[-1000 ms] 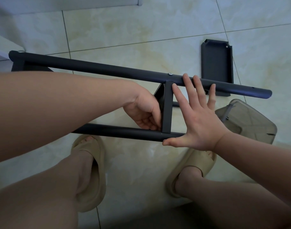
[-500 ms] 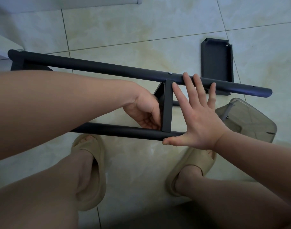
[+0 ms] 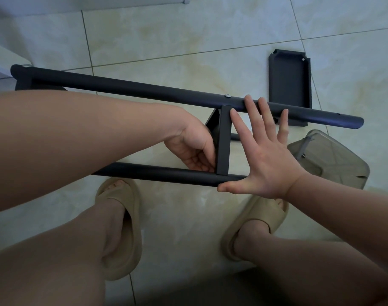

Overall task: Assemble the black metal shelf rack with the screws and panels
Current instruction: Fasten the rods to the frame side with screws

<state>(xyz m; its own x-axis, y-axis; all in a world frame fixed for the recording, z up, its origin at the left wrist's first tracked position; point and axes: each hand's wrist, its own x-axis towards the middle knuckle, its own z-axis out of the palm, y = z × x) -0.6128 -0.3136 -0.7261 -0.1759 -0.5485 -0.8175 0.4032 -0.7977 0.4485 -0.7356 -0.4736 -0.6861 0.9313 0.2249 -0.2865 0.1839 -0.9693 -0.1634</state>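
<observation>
The black rack frame lies on its side above the floor: a far tube (image 3: 144, 92) and a near tube (image 3: 157, 173) run left to right. A black panel (image 3: 224, 140) stands on edge between them, with a silver screw (image 3: 227, 96) in the far tube just above it. My left hand (image 3: 193, 151) curls around the panel's left side between the tubes. My right hand (image 3: 263, 155) is flat with fingers spread against the panel's right side; its fingertips reach the far tube and its thumb lies on the near tube. A loose black panel (image 3: 289, 82) lies on the floor beyond.
A translucent grey plastic container (image 3: 334, 160) sits on the floor right of my right hand. My feet in beige slippers (image 3: 122, 228) stand under the frame on the beige tile floor (image 3: 188, 40). White furniture (image 3: 3, 56) stands at the left edge.
</observation>
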